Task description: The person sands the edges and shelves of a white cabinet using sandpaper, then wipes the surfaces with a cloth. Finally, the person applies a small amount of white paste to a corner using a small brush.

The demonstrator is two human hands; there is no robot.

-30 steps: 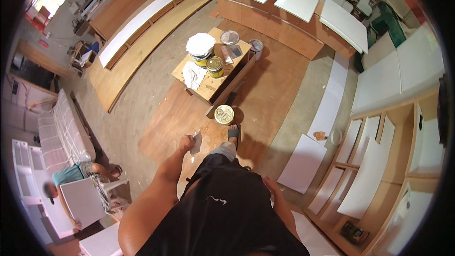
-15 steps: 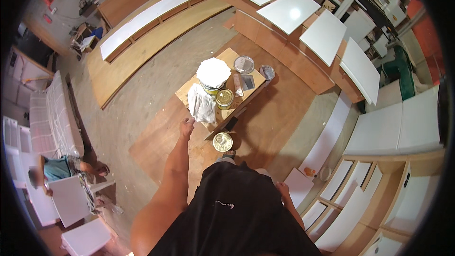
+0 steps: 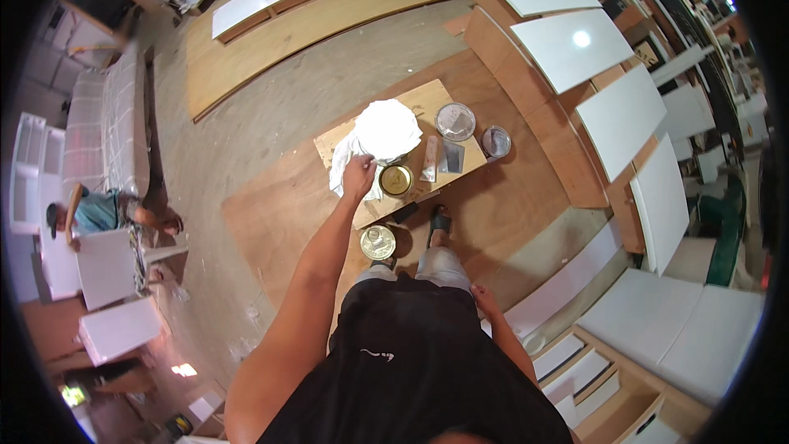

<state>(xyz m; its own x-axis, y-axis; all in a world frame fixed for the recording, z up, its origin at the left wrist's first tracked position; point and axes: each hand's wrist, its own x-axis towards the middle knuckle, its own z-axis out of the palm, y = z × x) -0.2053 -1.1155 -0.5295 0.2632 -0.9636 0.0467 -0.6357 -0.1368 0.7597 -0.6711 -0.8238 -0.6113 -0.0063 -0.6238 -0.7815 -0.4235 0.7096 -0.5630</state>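
My left hand (image 3: 358,175) reaches over the low wooden bench (image 3: 427,94), fingers drawn together where a crumpled white cloth (image 3: 343,166) meets a round white cover (image 3: 388,131). What they pinch there, if anything, is too small to make out. Beside that hand stands an open tin (image 3: 396,180) with a yellowish inside. Hanging by my right thigh is my right hand (image 3: 483,299), its fingers partly hidden. Nearer my feet, another tin (image 3: 378,242) with a pale top sits on the floor.
A clear round lid (image 3: 455,122), a grey flat piece (image 3: 451,157) and a narrow scraper-like tool (image 3: 430,157) lie on the bench; a tub (image 3: 496,141) stands past its right end. White panels (image 3: 573,48) rest on wooden cabinets at right. A person (image 3: 97,214) sits far left.
My left hand has moved forward and right, from in front of the bench onto the white cloth. My view has shifted, and a sandalled right foot now shows beside the bench.
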